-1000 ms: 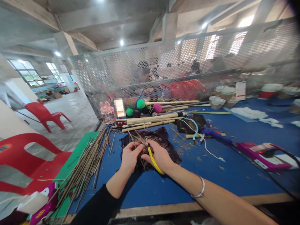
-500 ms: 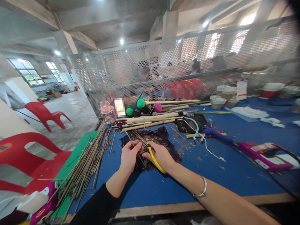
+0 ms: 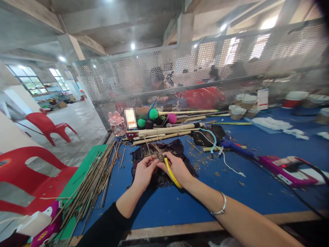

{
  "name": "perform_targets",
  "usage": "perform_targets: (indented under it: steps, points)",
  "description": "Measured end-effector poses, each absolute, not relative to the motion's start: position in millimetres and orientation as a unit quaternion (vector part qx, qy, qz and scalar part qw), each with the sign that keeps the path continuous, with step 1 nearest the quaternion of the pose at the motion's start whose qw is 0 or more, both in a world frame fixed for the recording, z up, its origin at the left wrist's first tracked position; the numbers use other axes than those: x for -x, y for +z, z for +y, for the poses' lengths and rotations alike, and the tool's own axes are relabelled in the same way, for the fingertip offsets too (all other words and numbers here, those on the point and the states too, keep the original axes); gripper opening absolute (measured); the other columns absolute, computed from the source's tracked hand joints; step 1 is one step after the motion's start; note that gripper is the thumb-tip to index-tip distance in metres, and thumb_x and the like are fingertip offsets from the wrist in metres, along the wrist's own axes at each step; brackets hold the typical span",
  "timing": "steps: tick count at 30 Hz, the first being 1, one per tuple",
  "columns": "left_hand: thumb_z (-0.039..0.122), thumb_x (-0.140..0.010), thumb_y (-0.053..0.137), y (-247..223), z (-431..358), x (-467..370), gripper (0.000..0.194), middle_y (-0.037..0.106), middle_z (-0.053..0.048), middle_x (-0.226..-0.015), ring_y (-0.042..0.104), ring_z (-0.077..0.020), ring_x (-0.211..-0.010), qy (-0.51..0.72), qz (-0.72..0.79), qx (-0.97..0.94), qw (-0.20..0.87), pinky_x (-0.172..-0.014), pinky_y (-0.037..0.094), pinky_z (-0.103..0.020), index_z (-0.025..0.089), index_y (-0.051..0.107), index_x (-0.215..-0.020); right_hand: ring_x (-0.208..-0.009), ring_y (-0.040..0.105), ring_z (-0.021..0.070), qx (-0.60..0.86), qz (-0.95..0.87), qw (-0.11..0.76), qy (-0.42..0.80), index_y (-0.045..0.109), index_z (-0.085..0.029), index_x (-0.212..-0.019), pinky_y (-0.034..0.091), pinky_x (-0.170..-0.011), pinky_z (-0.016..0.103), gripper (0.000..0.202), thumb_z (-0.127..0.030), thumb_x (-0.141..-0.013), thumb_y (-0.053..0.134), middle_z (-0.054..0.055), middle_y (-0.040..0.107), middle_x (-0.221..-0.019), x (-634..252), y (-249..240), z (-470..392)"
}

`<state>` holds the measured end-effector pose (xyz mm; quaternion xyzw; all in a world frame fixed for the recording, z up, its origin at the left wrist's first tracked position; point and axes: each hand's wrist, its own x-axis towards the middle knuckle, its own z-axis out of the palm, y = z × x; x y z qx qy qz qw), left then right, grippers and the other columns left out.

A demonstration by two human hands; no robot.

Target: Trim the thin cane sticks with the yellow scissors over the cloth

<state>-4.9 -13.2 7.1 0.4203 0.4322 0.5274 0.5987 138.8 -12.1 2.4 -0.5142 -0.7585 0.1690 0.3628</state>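
The left hand (image 3: pixel 143 173) is positioned over the middle of the bench (image 3: pixel 205 206); its fingers pinch a thin twig (image 3: pixel 147 147) that extends toward the far side. The right hand (image 3: pixel 178 168), just to the right, has its fingers wrapped around the yellow handle of the scissors (image 3: pixel 170 171). The blades point far and left; their spacing cannot be determined. Both hands are above a dark cloth (image 3: pixel 136 161) bearing brown cuttings (image 3: pixel 171 150). A stick pile (image 3: pixel 95 181) lies left of the cloth, partly over a green board (image 3: pixel 88 156). Pale poles (image 3: pixel 164 131) lie just beyond the cloth's far edge. A blue tool (image 3: pixel 235 145) and a magenta device (image 3: pixel 286 171) lie to the right.
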Motion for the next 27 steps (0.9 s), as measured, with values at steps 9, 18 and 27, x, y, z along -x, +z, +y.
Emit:
perform_targets:
  steps: [9, 18, 27]
  points:
    - [0.035, -0.057, 0.070, 6.5, -15.8, 4.3, 0.029, 0.062, -0.001, -0.062, 0.052, -0.0086, -0.051, 0.499, 0.457, -0.445, 0.586, -0.051, 0.044, -0.020, 0.013, 0.065, -0.076, -0.085, 0.056, 0.0190, 0.524, -0.757, 0.367, 0.132, 0.043, -0.018, -0.109, 0.042, -0.071, 0.029, 0.050, -0.045, -0.070, 0.058, 0.009, 0.057, -0.100, -137.5, -2.0, -10.9]
    - [0.034, -0.059, 0.069, 10.3, -16.9, 3.5, 0.028, 0.060, 0.000, -0.059, 0.051, -0.0068, -0.049, 0.520, 0.460, -0.433, 0.575, -0.048, 0.043, -0.018, 0.012, 0.064, -0.075, -0.054, 0.050, 0.0125, 0.496, -0.765, 0.373, 0.171, 0.050, -0.019, -0.091, 0.036, -0.050, 0.021, 0.030, -0.045, -0.075, 0.052, -0.001, 0.056, -0.063, -137.0, -2.8, -11.2]
    - [0.034, -0.059, 0.070, 7.3, -15.1, 5.8, 0.029, 0.064, -0.003, -0.068, 0.058, -0.0115, -0.059, 0.546, 0.417, -0.421, 0.592, -0.058, 0.047, -0.023, 0.013, 0.064, -0.077, -0.075, 0.057, 0.0170, 0.508, -0.775, 0.351, 0.134, 0.046, -0.020, -0.104, 0.042, -0.063, 0.026, 0.047, -0.046, -0.067, 0.060, 0.005, 0.059, -0.090, -136.2, -0.4, -14.6]
